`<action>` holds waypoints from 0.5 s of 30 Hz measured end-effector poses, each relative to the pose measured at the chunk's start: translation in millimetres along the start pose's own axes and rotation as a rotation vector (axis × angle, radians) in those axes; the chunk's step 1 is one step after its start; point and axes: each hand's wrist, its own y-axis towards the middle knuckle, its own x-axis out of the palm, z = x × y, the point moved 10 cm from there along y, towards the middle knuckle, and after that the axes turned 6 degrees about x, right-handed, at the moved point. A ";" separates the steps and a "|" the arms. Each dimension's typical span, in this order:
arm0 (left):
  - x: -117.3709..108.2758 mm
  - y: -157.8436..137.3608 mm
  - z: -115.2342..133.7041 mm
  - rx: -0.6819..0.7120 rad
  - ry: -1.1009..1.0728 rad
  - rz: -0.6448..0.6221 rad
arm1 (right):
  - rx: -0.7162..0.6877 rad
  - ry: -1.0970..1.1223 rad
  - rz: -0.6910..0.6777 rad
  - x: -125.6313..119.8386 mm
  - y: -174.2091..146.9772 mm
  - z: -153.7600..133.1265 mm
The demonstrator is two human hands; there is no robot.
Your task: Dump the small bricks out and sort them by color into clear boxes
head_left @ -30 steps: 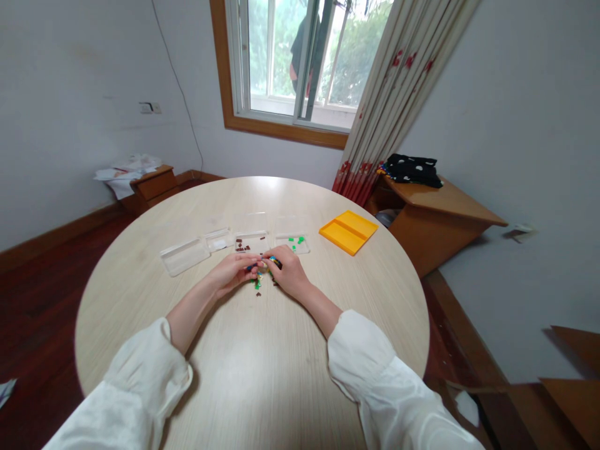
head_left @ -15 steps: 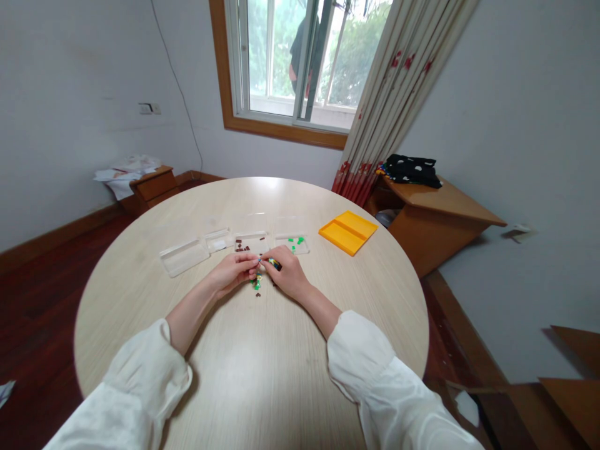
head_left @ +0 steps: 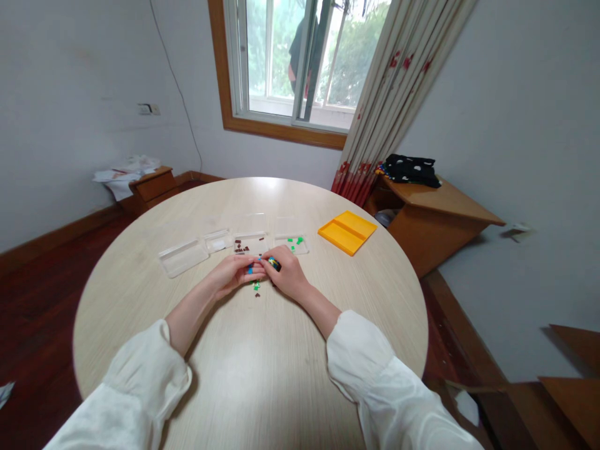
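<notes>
My left hand is half turned up over the table's middle, its thumb and forefinger pinching a tiny blue toy brick. More blue bricks rest on its curled fingers. Touching its fingertips, my right hand is closed around a small dark, yellow and blue brick build, mostly hidden by the fingers. Below the hands lie loose green and white bricks and a dark brown brick.
Behind the hands stand a clear tray with brown bricks, another with green bricks, and two more clear trays, one large and one small. A yellow two-part box lies on the right of the round table.
My left fingers have opened out a little, bringing the blue bricks on them into view and covering part of the loose pile. The right hand has barely moved.
</notes>
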 end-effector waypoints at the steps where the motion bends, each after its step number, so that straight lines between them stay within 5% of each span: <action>1: -0.2 0.0 -0.3 -0.004 -0.015 0.007 | 0.001 -0.004 0.003 -0.4 0.0 0.0; 15: -2.7 1.6 -1.0 -0.010 -0.119 0.012 | -0.026 -0.019 -0.020 2.2 0.3 -2.4</action>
